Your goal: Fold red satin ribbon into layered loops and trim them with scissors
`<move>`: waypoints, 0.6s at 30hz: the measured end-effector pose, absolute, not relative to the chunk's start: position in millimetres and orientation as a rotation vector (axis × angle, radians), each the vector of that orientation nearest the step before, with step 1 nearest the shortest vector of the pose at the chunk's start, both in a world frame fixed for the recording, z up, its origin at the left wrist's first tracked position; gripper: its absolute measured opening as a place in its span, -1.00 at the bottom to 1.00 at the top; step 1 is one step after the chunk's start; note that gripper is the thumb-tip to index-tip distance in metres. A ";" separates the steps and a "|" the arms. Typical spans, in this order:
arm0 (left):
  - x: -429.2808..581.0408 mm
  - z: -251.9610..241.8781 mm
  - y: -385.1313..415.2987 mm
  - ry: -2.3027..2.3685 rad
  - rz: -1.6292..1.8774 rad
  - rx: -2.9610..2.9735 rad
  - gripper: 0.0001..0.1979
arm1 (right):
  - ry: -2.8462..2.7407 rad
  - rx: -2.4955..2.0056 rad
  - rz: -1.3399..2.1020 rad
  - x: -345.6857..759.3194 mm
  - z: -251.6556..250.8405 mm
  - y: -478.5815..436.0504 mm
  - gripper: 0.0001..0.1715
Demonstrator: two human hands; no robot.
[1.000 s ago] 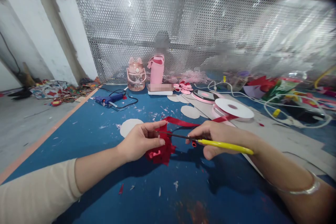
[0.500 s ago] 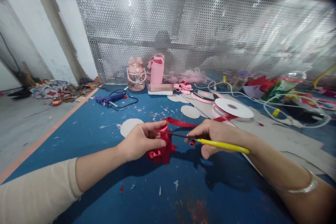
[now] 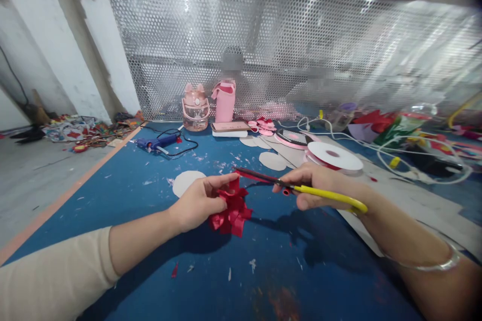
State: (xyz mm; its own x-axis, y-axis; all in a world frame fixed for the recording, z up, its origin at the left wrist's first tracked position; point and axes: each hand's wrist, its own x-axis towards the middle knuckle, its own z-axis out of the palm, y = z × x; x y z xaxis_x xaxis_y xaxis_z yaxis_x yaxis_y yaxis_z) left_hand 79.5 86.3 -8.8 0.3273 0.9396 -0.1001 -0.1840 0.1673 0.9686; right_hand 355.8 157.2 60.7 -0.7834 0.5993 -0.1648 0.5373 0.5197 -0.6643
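My left hand (image 3: 201, 201) pinches a bunch of folded red ribbon (image 3: 232, 210), shaped like a flower, just above the blue table. In my right hand (image 3: 314, 185) are yellow-handled scissors (image 3: 324, 194), their dark blades pointing left at the top of the bunch. The blades lie close together along a strip of red ribbon (image 3: 250, 174); whether they touch it I cannot tell. A small red roll (image 3: 286, 192) shows under my right fingers. Behind my right hand lies a white ribbon spool (image 3: 335, 155). A pale round disc (image 3: 188, 183) rests behind my left hand.
A blue glue gun (image 3: 158, 143) with its cord lies at the back left. A pink bottle (image 3: 196, 110), a pink pouch (image 3: 225, 103) and a phone (image 3: 230, 127) stand before the perforated metal screen (image 3: 181, 35). Cardboard sheets (image 3: 406, 200) and white cables (image 3: 376, 140) spread over the right.
The scissors have moved up and right from across the ribbon at my left fingers, and their blades have come together. The red bunch has spread open below my left fingers.
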 end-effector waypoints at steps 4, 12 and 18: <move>79.5 -8.1 88.6 0.867 1.116 0.981 -0.62 | -2.639 -1.013 1.069 355.1 63.8 156.4 -0.15; 79.3 -21.0 94.1 0.993 1.082 0.970 -0.72 | -2.644 -0.984 1.066 356.0 62.9 157.2 -0.22; 76.3 -19.8 94.7 0.931 1.076 0.982 -0.63 | -2.670 -1.085 1.062 356.8 67.8 152.8 -0.33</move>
State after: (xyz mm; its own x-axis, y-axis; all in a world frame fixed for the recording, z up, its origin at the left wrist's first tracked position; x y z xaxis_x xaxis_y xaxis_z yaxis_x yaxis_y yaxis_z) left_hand 76.3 94.7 -19.8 0.2162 0.9687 -0.1222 -0.2606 0.1779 0.9489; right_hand 356.8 152.8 67.8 -0.7481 0.6380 -0.1828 0.5892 0.5118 -0.6252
